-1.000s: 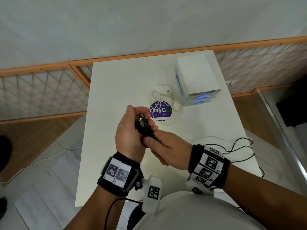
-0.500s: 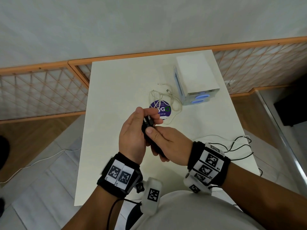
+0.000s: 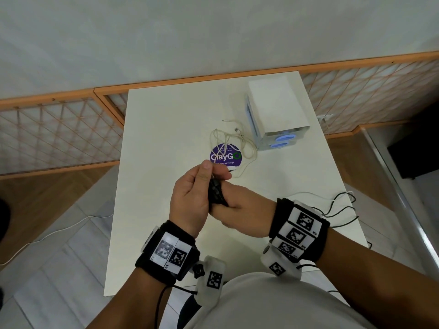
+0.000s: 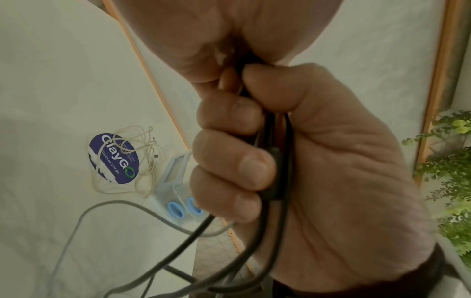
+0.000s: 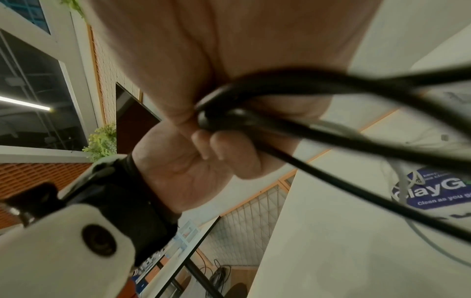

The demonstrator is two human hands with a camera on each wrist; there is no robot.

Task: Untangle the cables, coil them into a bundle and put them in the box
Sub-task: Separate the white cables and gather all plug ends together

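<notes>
**Black cable nearly bundled, white one still a mess**

The black cable (image 3: 216, 192) is a tight little coil clamped between both hands above the worktop (image 3: 166, 129). The left hand (image 3: 190, 200) is wrapped round it and the right hand (image 3: 240, 210) has its fingers curled on it too. Its long axis runs roughly away from the person, towards the sticker (image 3: 225, 156). The loose tail hanging below could snag and pull the loops undone. The white cable (image 3: 234, 144) lies tangled beside the box (image 3: 276, 110).
</notes>
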